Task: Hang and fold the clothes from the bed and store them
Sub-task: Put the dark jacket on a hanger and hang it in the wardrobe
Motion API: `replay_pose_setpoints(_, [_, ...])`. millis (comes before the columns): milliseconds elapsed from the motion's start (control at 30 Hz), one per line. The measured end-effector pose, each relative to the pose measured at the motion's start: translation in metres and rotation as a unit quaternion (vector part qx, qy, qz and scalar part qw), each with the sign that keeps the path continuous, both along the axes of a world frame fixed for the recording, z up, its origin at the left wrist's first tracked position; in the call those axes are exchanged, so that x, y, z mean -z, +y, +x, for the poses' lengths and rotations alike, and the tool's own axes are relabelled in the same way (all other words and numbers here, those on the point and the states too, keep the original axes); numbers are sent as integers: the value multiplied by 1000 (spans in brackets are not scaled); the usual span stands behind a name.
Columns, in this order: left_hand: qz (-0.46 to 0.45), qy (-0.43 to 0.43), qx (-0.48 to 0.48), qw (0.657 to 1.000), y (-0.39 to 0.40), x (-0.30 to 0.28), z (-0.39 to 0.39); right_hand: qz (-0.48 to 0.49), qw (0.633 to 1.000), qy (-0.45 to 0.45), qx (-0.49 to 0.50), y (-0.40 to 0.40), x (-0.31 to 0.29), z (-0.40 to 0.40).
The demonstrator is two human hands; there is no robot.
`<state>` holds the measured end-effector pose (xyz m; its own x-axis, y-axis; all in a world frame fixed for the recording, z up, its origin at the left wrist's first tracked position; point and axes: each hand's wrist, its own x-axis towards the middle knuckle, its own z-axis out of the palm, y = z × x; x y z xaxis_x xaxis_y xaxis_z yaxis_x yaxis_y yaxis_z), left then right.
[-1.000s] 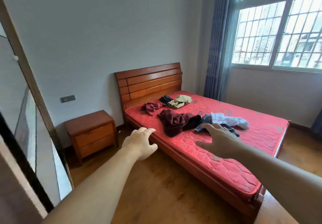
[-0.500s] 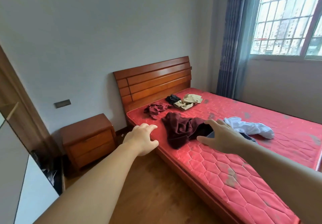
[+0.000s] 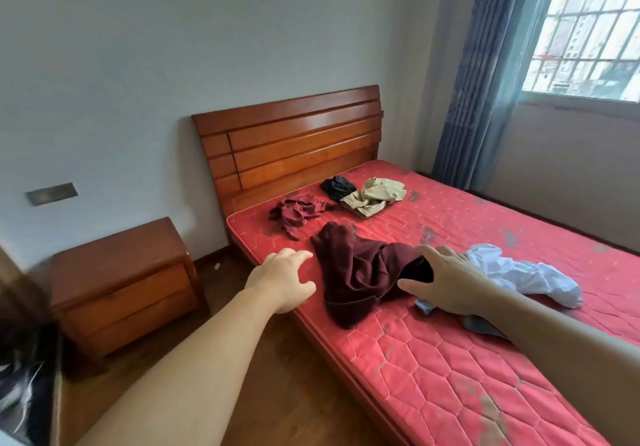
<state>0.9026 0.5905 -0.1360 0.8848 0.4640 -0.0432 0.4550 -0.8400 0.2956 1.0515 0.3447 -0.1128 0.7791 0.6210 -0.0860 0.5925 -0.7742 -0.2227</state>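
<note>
A red quilted mattress (image 3: 450, 369) on a wooden bed carries several loose clothes. A dark maroon garment (image 3: 360, 272) lies crumpled near the bed's left edge. Beside it on the right lies a white garment (image 3: 519, 272), with a blue-grey piece (image 3: 485, 324) partly hidden under my right arm. Near the headboard lie a small red garment (image 3: 298, 211), a black one (image 3: 337, 187) and a beige one (image 3: 375, 196). My left hand (image 3: 280, 281) hovers at the mattress edge, fingers loosely spread, holding nothing. My right hand (image 3: 446, 282) reaches over the maroon garment's right end, fingers spread.
A wooden nightstand (image 3: 121, 282) stands left of the bed on the wood floor. The wooden headboard (image 3: 294, 144) backs onto a grey wall. A blue curtain (image 3: 491, 74) hangs beside the barred window (image 3: 588, 29) at the right. A dark object (image 3: 24, 376) shows at the left edge.
I have come closer to the bed and the view has swung left. Both hands have advanced toward the maroon garment, which now lies between them.
</note>
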Motion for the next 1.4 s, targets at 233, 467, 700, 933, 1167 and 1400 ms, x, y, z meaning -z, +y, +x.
replay_pose_setpoints(233, [5, 11, 15, 1000, 81, -2, 100, 18, 1000, 21, 5, 89, 2, 94])
replay_pose_setpoints(467, [18, 35, 46, 998, 153, 10, 217, 41, 998, 45, 24, 161, 26, 209])
replay_pose_setpoints(700, [33, 86, 75, 993, 229, 11, 358, 60, 993, 83, 65, 241, 54, 336])
replay_pose_setpoints(933, [24, 79, 126, 989, 275, 20, 483, 77, 986, 82, 120, 284, 48, 433])
replay_pose_setpoints(1167, [-4, 97, 224, 970, 308, 75, 602, 65, 970, 95, 216, 311, 85, 494])
replay_pose_setpoints(1400, [-61, 140, 320, 935, 353, 153, 699, 9, 929, 112, 354, 343, 123, 545])
